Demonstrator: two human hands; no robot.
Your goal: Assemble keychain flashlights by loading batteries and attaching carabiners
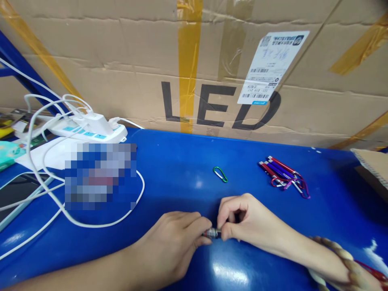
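My left hand (178,238) and my right hand (245,220) meet low in the middle of the blue table (182,161). Both are closed on the two ends of a small metal keychain flashlight (212,233), of which only a short red and silver part shows between the fingers. A green carabiner clip (220,174) lies loose on the table just beyond my hands. Farther right lies a small pile of red and purple keychain flashlights (283,171) with clips attached. A beaded bracelet (342,258) sits on my right wrist.
A large cardboard box (194,60) marked LED stands along the back edge, with a shipping label (271,68). A white power strip (91,127) with plugs and white cables (91,222) lies at the left. A cardboard edge (372,165) juts in at the right.
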